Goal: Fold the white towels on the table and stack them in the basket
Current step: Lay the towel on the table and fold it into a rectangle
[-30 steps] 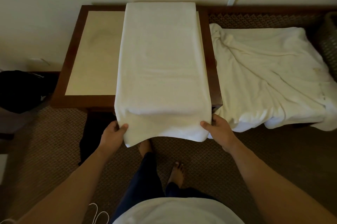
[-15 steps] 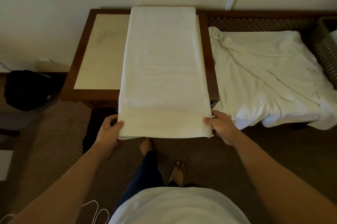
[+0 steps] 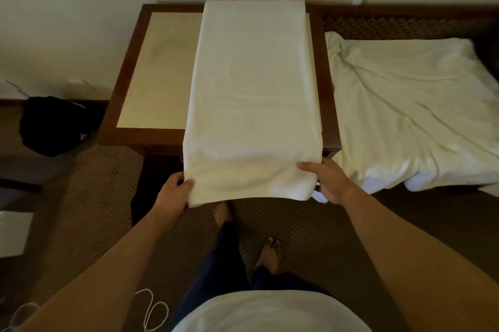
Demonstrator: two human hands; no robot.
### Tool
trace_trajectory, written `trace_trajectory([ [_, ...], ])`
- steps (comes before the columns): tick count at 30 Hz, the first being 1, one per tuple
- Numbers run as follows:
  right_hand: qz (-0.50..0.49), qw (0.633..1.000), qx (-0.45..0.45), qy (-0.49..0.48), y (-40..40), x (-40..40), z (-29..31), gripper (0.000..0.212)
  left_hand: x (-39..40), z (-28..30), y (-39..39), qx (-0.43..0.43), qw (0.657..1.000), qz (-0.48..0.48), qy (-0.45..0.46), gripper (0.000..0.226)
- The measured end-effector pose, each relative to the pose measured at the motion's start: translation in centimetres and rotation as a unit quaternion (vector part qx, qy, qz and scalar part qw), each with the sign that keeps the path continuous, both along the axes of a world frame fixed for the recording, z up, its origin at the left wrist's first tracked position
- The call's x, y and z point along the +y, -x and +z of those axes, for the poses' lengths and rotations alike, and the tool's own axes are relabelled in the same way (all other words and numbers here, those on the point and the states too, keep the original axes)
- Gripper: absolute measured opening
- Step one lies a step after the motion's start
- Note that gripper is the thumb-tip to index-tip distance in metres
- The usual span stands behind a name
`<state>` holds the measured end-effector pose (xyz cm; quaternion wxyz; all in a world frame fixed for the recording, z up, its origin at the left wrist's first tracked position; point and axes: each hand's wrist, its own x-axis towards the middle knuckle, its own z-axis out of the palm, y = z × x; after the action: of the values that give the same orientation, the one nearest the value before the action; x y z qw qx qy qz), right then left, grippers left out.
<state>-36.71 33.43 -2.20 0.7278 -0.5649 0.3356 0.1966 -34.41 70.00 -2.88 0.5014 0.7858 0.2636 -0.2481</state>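
Note:
A long white towel [image 3: 253,88], folded lengthwise, lies across the wooden table [image 3: 151,80] and hangs over its near edge. My left hand [image 3: 174,194] pinches the towel's near left corner. My right hand [image 3: 328,179] grips the near right corner, thumb on top. The near end sags in a soft fold between the hands. To the right, a second white towel [image 3: 413,105] lies crumpled and spread out on a lower surface. The basket is not in view.
The table stands against a pale wall. A black bag [image 3: 54,123] sits on the floor at the left. A white cord [image 3: 151,310] lies on the carpet near my bare feet [image 3: 224,213].
The near end of the towel was pulled taut half a second ago; now it is slack and drooping over the table edge, with both hands still holding its corners.

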Motion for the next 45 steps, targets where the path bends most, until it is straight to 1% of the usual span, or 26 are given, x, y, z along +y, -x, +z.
trace_trajectory([
  [3,0.026,0.999,-0.014,-0.015,1.3,-0.4,0.6,0.031,0.3,0.2,0.6,-0.011,1.0,-0.005,-0.011,0.035],
  [5,0.05,0.999,-0.002,-0.02,2.1,-0.9,1.2,0.027,0.2,1.1,1.0,-0.02,1.0,-0.009,-0.013,0.034],
  [8,0.068,0.997,0.026,-0.005,2.7,-1.4,2.7,0.034,0.2,2.8,1.1,-0.042,0.999,-0.011,-0.018,0.033],
  [11,0.052,0.998,0.02,0.001,2.3,-1.6,5.3,0.038,0.2,5.0,0.1,-0.063,0.998,0.001,0.021,0.036],
  [13,0.036,0.999,0.002,-0.007,1.4,-1.6,7.4,0.041,-0.1,6.7,-1.2,-0.067,0.996,0.013,0.058,0.028],
  [15,0.008,1.0,-0.01,-0.026,0.3,-1.9,9.1,0.049,-0.3,8.4,-3.0,-0.053,0.99,0.041,0.12,0.02],
  [16,-0.016,0.999,-0.013,-0.04,-0.4,-2.1,9.7,0.053,-0.4,9.1,-4.0,-0.041,0.985,0.059,0.157,0.02],
  [17,-0.043,0.997,-0.01,-0.06,-1.1,-2.2,10.6,0.052,-0.4,9.9,-5.0,-0.027,0.978,0.078,0.193,0.02],
  [19,-0.078,0.992,0.008,-0.101,-2.7,-2.2,12.1,0.027,-0.5,11.1,-7.1,-0.001,0.958,0.124,0.259,0.019],
  [20,-0.088,0.989,0.019,-0.118,-3.6,-2.2,12.6,0.019,-0.5,11.6,-8.2,0.008,0.948,0.143,0.284,0.021],
  [21,-0.104,0.985,0.027,-0.138,-4.6,-2.2,13.1,0.016,-0.7,12.2,-9.3,0.015,0.94,0.155,0.303,0.023],
  [23,-0.137,0.976,0.028,-0.164,-6.7,-2.1,13.5,0.019,-1.3,13.1,-11.6,0.022,0.928,0.176,0.327,0.024],
  [26,-0.173,0.97,0.029,-0.166,-10.3,-1.9,13.9,0.019,-2.4,14.1,-15.3,0.04,0.908,0.202,0.365,0.026],
  [31,-0.278,0.942,0.031,-0.186,-17.2,-2.1,13.2,0.024,-3.5,13.4,-22.0,0.073,0.842,0.288,0.45,0.036],
  [32,-0.284,0.942,0.038,-0.173,-18.2,-2.1,12.8,0.024,-4.1,13.1,-22.9,0.06,0.852,0.295,0.428,0.033],
  [33,-0.268,0.952,0.046,-0.138,-19.0,-2.2,12.1,0.024,-4.8,12.5,-23.7,0.037,0.882,0.288,0.372,0.028],
  [34,-0.23,0.97,0.056,-0.058,-19.5,-2.1,11.6,0.024,-5.3,11.8,-24.3,0.008,0.922,0.262,0.284,0.024],
  [35,-0.176,0.981,0.061,0.057,-20.0,-1.9,11.1,0.023,-5.7,11.0,-24.7,-0.027,0.962,0.212,0.173,0.022],
  [36,-0.117,0.975,0.048,0.185,-20.5,-1.9,10.3,0.025,-5.8,10.0,-25.1,-0.071,0.986,0.139,0.051,0.026],
  [37,-0.052,0.953,0.021,0.297,-21.0,-2.0,9.5,0.033,-5.7,9.3,-25.4,-0.113,0.99,0.059,-0.053,0.033],
  [38,0.017,0.925,0.003,0.38,-21.4,-2.1,8.7,0.051,-5.6,8.8,-25.7,-0.139,0.983,-0.006,-0.117,0.04],
  [39,0.077,0.898,0.006,0.433,-21.9,-2.2,8.1,0.073,-5.6,8.5,-26.1,-0.146,0.978,-0.049,-0.143,0.046],
  [40,0.117,0.883,0.025,0.455,-22.4,-2.4,7.6,0.091,-5.6,8.3,-26.5,-0.139,0.977,-0.074,-0.146,0.051],
  [41,0.134,0.88,0.039,0.453,-22.8,-2.6,7.1,0.101,-5.7,8.1,-27.0,-0.126,0.978,-0.091,-0.142,0.055],
  [42,0.136,0.885,0.045,0.442,-23.1,-2.7,6.8,0.104,-5.9,8.1,-27.3,-0.113,0.977,-0.108,-0.142,0.06],
  [45,0.116,0.888,0.043,0.443,-23.7,-2.8,6.0,0.09,-6.3,7.8,-28.3,-0.103,0.975,-0.121,-0.158,0.065],
])
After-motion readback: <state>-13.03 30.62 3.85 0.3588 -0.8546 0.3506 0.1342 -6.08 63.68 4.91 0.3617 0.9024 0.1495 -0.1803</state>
